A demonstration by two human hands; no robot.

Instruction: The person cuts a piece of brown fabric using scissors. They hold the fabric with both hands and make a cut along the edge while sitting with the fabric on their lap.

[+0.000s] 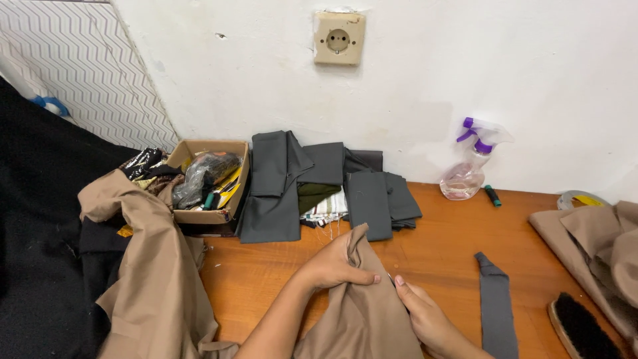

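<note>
Held piece: a tan woven cloth panel (362, 312), near centre of the orange-brown wooden tabletop (438, 256), rising to a folded peak between the two hands.
Long axis: near-to-far, the peak pointing to the far side, toward the stack of folded dark grey cloth pieces (312, 183).
Left hand (335, 264): on the left flank of the peak, fingers curled together and clamped on the fold, thumb lying across its front.
Right hand (432, 322): near right of the fold, fingers close together, tips touching the cloth's right edge.
Nearer hand: the left sits at the peak itself; the right lies lower along the edge.
Beside: a narrow grey cloth strip (497, 306), apart, to the right.
</note>
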